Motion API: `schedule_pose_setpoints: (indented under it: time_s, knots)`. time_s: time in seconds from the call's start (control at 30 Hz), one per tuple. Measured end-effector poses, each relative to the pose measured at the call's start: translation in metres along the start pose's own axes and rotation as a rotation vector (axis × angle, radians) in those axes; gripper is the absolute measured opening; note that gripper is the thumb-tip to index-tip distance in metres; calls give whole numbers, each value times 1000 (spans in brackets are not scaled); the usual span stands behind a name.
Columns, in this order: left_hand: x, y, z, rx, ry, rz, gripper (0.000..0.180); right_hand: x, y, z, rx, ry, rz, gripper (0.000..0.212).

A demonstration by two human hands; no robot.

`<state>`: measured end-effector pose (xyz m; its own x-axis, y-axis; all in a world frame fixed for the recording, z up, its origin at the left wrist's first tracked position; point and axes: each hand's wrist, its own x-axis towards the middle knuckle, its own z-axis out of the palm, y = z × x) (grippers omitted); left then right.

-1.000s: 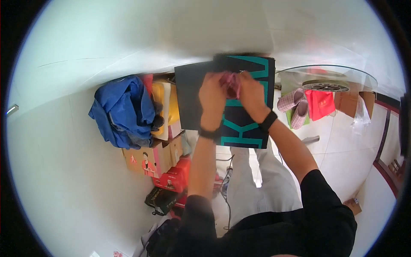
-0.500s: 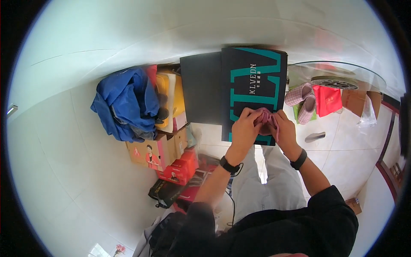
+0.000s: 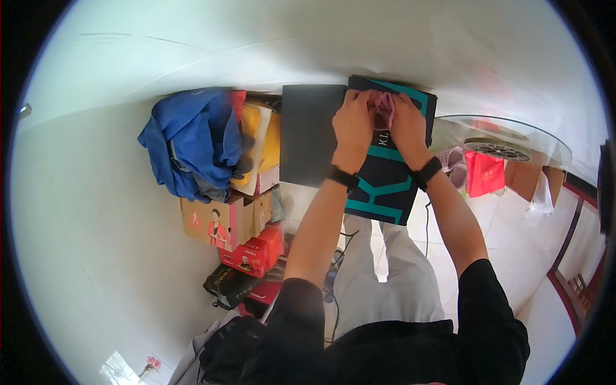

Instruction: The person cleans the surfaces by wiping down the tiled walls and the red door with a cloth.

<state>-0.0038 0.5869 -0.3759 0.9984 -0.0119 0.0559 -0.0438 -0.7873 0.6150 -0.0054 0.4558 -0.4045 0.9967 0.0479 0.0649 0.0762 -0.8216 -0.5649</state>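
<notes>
Near the far edge of the black-and-teal box (image 3: 378,199), my left hand (image 3: 353,125) grips one side of a pink cloth (image 3: 385,106) (crumpled, bunched), my right hand (image 3: 409,125) clamps its other side; past the box's right edge sits a red bag (image 3: 484,174).

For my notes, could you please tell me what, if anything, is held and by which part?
A bunched pink cloth: the left hand grips its left side, the right hand its right side.
</notes>
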Motion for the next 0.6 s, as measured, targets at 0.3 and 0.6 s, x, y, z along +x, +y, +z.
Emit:
schedule_pose_setpoints:
  time_s: [0.3,0.6]
  knots:
    - [-82,-26,-37,-71,-144,-80,28,-75,-34,-1,-47,-269,-12,19]
    - [-210,-71,-68,-218,-338,-98,38,-202,-77,5,56,-336,-1,21]
